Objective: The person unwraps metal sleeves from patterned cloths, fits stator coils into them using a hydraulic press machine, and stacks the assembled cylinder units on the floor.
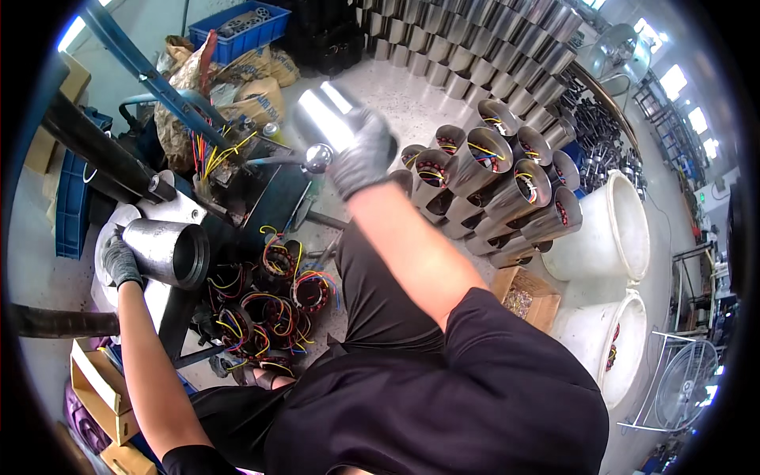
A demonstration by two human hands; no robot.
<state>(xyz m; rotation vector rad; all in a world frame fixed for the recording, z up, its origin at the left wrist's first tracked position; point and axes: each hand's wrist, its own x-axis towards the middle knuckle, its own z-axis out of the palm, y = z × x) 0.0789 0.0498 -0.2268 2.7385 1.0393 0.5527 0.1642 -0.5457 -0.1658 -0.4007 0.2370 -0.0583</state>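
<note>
My left hand (119, 261), in a grey glove, grips the back end of a steel tube (170, 252) lying on its side on the press fixture, its open mouth facing right. My right hand (366, 154), also gloved, holds a shiny steel cylinder (323, 117) raised above the floor, close to the round knob of a lever (318, 157). Below the tube lies a heap of wound stator cores (265, 305) with coloured wires.
A stack of steel housings with stators inside (495, 186) lies to the right, with rows of empty cylinders (475, 43) behind. Two white buckets (613, 229) stand at right, a cardboard box (526, 297) beside them, a blue crate (237, 32) and sacks at the back.
</note>
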